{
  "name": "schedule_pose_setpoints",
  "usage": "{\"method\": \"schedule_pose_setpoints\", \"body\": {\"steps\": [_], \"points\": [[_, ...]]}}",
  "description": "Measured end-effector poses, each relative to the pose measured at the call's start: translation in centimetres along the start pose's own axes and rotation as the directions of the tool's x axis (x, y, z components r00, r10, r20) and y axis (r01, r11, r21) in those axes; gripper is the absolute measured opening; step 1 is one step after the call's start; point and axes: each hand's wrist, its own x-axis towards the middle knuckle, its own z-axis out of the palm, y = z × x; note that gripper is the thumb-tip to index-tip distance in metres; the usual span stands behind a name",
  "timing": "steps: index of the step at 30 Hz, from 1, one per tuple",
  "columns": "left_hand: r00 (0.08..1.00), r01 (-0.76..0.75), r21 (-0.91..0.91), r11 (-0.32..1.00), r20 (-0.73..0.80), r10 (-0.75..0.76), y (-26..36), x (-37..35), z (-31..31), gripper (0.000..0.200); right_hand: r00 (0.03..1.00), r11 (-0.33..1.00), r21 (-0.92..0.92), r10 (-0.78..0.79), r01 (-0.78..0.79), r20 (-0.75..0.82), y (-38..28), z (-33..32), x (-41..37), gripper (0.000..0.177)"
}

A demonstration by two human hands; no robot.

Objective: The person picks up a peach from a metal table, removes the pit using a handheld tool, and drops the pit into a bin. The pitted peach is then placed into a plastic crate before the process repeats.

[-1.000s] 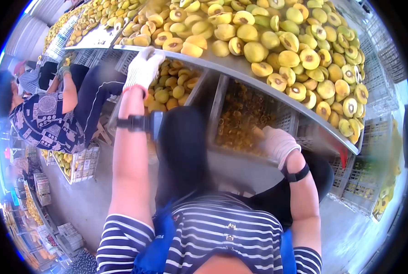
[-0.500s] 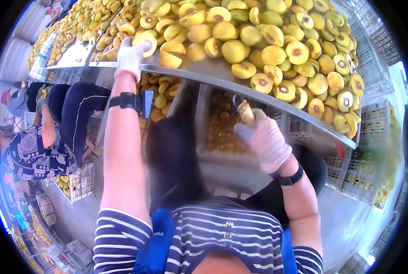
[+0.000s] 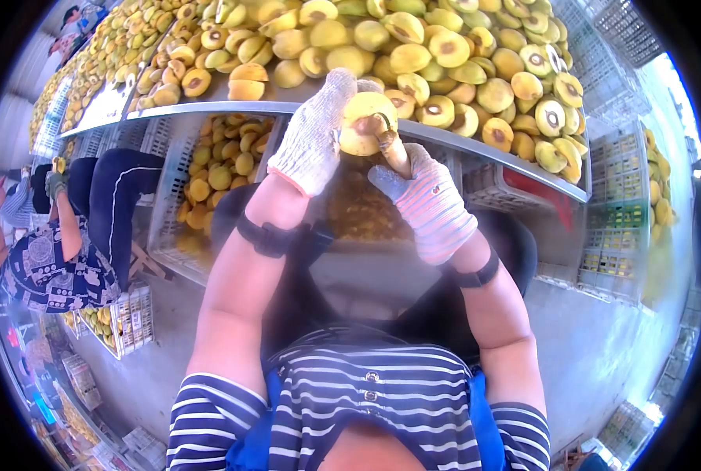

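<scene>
Gloved in white, my left hand (image 3: 313, 133) grips a halved yellow fruit (image 3: 360, 125) with its cut face up, just past the table edge nearest me. My right hand (image 3: 433, 200), in a striped glove, is closed round the wooden handle of a small tool (image 3: 396, 155). The tool's metal end rests at the centre of the fruit half. Many halved yellow fruits (image 3: 450, 49) are piled on the metal table (image 3: 256, 107) beyond both hands.
Below the table stand a crate of fruit halves (image 3: 162, 208) at left and an open container (image 3: 366, 212) in the middle. More crates (image 3: 613, 216) are stacked at right. A co-worker (image 3: 60, 259) sits at left beside a white crate (image 3: 135, 322).
My left hand has come from the pile toward the middle, holding a fruit half. My right hand has moved slightly left, bringing the tool to the fruit. The view has shifted a little.
</scene>
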Motion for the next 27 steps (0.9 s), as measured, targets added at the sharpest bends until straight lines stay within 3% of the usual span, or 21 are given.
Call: {"method": "schedule_pose_setpoints", "body": {"steps": [1,2,4,5,7,9,11,12,13,15,16,18,19,21,22,24,25,27], "points": [[1.000,0.013,-0.004,1.000,0.005,-0.013,-0.5,0.3,0.2,0.047,0.992,0.991,-0.060,-0.123,0.122,-0.020,0.6,0.0,0.0,0.034],[0.995,-0.101,0.183,0.978,0.039,0.095,-1.0,0.6,0.3,0.044,0.994,0.992,-0.062,-0.110,0.109,-0.022,1.0,-0.3,-0.3,0.034],[0.953,-0.304,0.524,0.795,0.172,0.251,-1.8,1.5,0.0,0.035,0.963,0.913,-0.348,-0.257,0.215,-0.080,0.4,-1.2,-0.4,0.029],[0.954,-0.299,0.519,0.801,0.175,0.243,-2.0,1.9,0.1,0.035,0.966,0.913,-0.352,-0.247,0.204,-0.080,0.2,-1.6,-0.2,0.029],[0.983,-0.171,0.305,0.937,0.119,0.141,-2.0,2.4,0.5,0.051,0.992,0.948,-0.295,0.101,-0.121,-0.080,-0.3,-2.3,0.2,0.029],[0.979,-0.110,0.198,0.974,0.189,0.072,-2.3,2.9,-0.1,0.051,0.993,0.935,-0.341,0.072,-0.098,-0.088,-0.5,-2.7,0.2,0.029],[0.951,-0.219,0.377,0.900,0.288,0.111,-2.4,3.1,-0.3,0.050,0.994,0.923,-0.378,0.040,-0.074,-0.098,-0.6,-2.9,0.1,0.029],[0.970,-0.070,0.225,0.972,0.241,0.014,-2.1,2.7,0.0,0.048,0.996,0.922,-0.387,-0.002,-0.033,-0.091,-0.6,-2.9,0.0,0.027],[0.972,-0.065,0.226,0.972,0.236,0.010,-2.1,2.6,-0.3,0.048,0.996,0.919,-0.394,-0.045,0.009,-0.081,-0.6,-2.8,-0.1,0.025],[0.967,-0.194,0.445,0.874,0.239,0.093,-1.9,2.5,-0.8,0.048,1.000,0.897,-0.441,0.014,-0.024,-0.026,-0.7,-2.7,-0.1,0.026],[0.968,-0.192,0.445,0.875,0.233,0.094,-1.9,2.4,-1.0,0.048,0.997,0.869,-0.492,0.076,-0.056,0.021,-0.8,-2.6,0.0,0.028],[0.981,-0.182,0.613,0.769,0.172,0.095,-1.9,2.2,-1.0,0.045,0.999,0.848,-0.530,0.040,-0.017,0.032,0.2,-1.8,-0.1,0.028],[0.981,-0.182,0.613,0.769,0.170,0.097,-1.7,2.1,-0.9,0.045,0.999,0.823,-0.567,0.004,0.020,0.041,0.5,-1.5,-0.1,0.027],[0.969,-0.248,0.790,0.561,0.211,0.131,-1.3,1.8,-0.8,0.040,0.997,0.830,-0.557,0.056,-0.019,0.050,0.2,-1.2,-0.2,0.027],[0.969,-0.246,0.790,0.561,0.210,0.129,-1.4,1.8,-0.9,0.040,0.992,0.836,-0.546,0.108,-0.059,0.058,0.0,-0.9,-0.3,0.028],[0.912,-0.408,0.816,0.411,0.382,0.147,-1.5,2.3,-1.3,0.037,0.984,0.845,-0.528,0.157,-0.089,0.085,-0.1,-0.7,-0.3,0.029],[0.913,-0.407,0.814,0.415,0.383,0.144,-1.5,2.5,-1.4,0.037,0.973,0.851,-0.511,0.203,-0.119,0.111,-0.1,-0.6,-0.3,0.030],[0.931,-0.343,0.902,0.262,0.363,-0.032,-1.3,2.9,-1.4,0.035,0.952,0.846,-0.509,0.268,-0.160,0.146,-0.1,-0.7,-0.1,0.029]]}}
